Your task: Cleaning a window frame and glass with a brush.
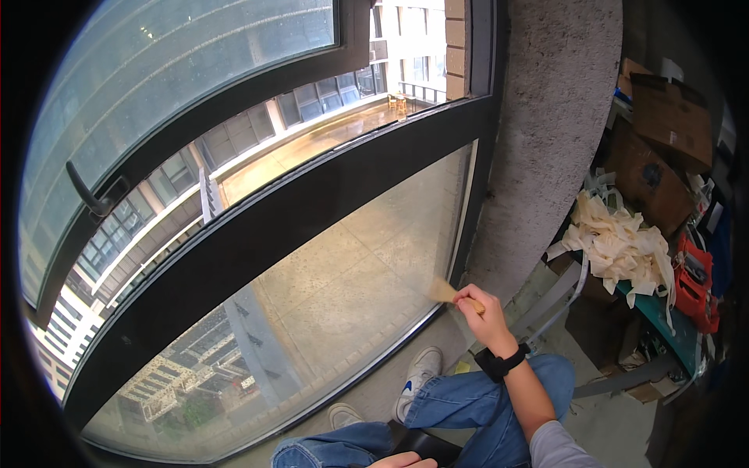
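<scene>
In my right hand (pixel 477 312) is a flat brush with a short wooden handle and pale bristles (pixel 442 291). My fingers are closed round its handle. The bristle end is at the lower right of a large fixed glass pane (pixel 367 257), close to the dark window frame (pixel 273 222); I cannot tell whether it touches the glass. Only part of my left hand (pixel 404 462) shows at the lower edge, by my lap, and its grip is hidden. The pane looks hazy and speckled.
Above, a window sash (pixel 203 47) with a black handle (pixel 90 191) stands tilted open. A rough concrete wall (pixel 546 117) borders the frame. To the right, crumpled masking tape (pixel 616 238), a red-orange bag (pixel 694 281) and cardboard boxes (pixel 671 117) crowd a green-topped table (pixel 663 320).
</scene>
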A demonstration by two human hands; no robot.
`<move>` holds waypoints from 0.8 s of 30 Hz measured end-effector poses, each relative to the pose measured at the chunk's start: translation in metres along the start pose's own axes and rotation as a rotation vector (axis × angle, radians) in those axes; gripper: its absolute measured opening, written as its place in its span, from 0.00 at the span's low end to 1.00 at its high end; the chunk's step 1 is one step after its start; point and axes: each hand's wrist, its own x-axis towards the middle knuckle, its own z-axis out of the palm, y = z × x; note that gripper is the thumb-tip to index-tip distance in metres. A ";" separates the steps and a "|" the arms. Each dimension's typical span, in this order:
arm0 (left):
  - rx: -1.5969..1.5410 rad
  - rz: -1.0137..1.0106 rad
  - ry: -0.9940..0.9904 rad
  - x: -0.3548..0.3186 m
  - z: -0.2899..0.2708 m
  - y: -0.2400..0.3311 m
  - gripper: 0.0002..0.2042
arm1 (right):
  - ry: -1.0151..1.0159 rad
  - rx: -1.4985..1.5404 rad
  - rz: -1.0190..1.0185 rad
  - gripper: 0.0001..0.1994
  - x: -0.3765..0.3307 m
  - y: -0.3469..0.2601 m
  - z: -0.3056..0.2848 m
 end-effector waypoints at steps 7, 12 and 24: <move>0.062 -0.016 0.008 0.001 0.001 0.000 0.09 | -0.012 0.511 0.155 0.07 0.001 -0.012 -0.016; 0.053 -0.013 -0.014 0.002 0.000 0.000 0.09 | 0.183 -0.015 0.053 0.05 0.002 0.000 -0.001; 0.024 -0.032 -0.015 0.001 -0.002 -0.003 0.10 | -0.028 0.511 0.118 0.05 -0.004 -0.024 -0.018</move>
